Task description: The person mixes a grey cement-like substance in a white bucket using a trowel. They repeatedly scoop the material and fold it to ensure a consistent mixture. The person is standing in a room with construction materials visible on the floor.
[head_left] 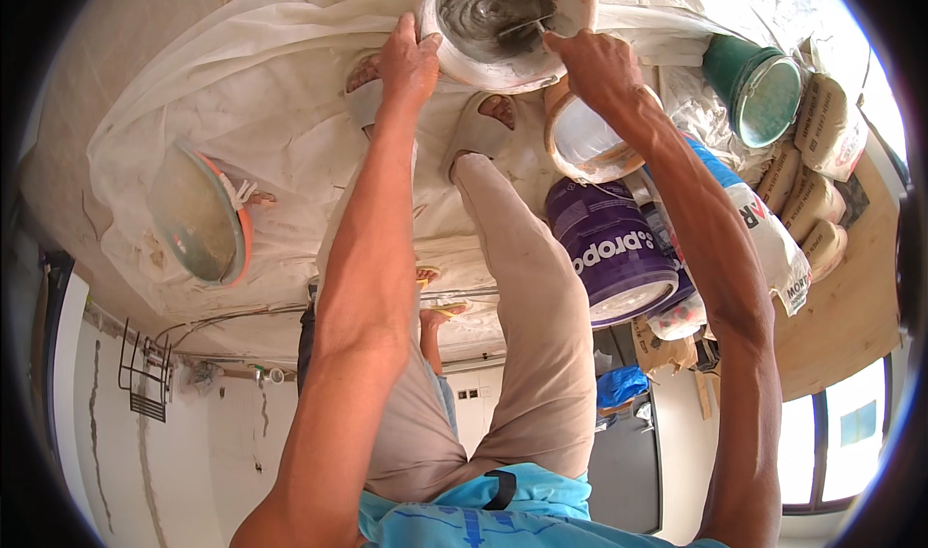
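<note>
At the top of the view stands a pale bucket (577, 7) with smeared walls, holding wet grey mortar-like mix (478, 7). My left hand (409, 63) is closed on its near left rim, fingers curled over the edge. Over the right side of the rim, my right hand (599, 65) grips a thin-bladed tool (525, 26). The tool's thin edge reaches into the mix; its exact kind cannot be made out. My sandalled feet (481, 128) stand on a cream drop cloth (280, 94) just below the bucket.
Under my right forearm sits another pale bucket (572, 161), beside a purple pail (614, 234). Green buckets (735, 74) and several paper sacks (826, 128) lie at right, near a white bag (773, 239). An orange-edged basin (198, 219) lies left. Another person's foot (445, 310) shows behind.
</note>
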Available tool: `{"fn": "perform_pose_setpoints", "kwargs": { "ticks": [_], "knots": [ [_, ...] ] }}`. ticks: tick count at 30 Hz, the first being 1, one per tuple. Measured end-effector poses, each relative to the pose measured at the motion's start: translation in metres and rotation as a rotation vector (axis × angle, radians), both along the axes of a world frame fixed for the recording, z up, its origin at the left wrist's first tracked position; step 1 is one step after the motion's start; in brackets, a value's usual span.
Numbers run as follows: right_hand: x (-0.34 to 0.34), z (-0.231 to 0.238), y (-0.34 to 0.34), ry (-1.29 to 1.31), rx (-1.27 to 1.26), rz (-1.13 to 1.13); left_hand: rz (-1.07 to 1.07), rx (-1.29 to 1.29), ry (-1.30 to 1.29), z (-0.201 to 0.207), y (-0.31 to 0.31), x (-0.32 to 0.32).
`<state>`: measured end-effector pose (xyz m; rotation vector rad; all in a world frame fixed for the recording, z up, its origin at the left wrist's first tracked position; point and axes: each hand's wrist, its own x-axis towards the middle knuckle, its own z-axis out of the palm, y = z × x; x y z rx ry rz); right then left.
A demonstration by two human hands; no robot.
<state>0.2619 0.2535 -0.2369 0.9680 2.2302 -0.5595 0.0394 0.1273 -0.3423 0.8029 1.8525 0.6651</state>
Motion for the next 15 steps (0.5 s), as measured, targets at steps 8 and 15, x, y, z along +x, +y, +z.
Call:
{"fn": "perform_pose_setpoints", "kwargs": {
  "ticks": [8,15],
  "knots": [
    [0.007,0.031,0.018,0.041,0.018,-0.060,-0.010,0.054,0.058,0.004,0.006,0.000],
    [-0.014,0.013,0.007,0.028,-0.094,-0.128,-0.033,0.036,0.062,0.023,0.022,0.003]
  ]
}}
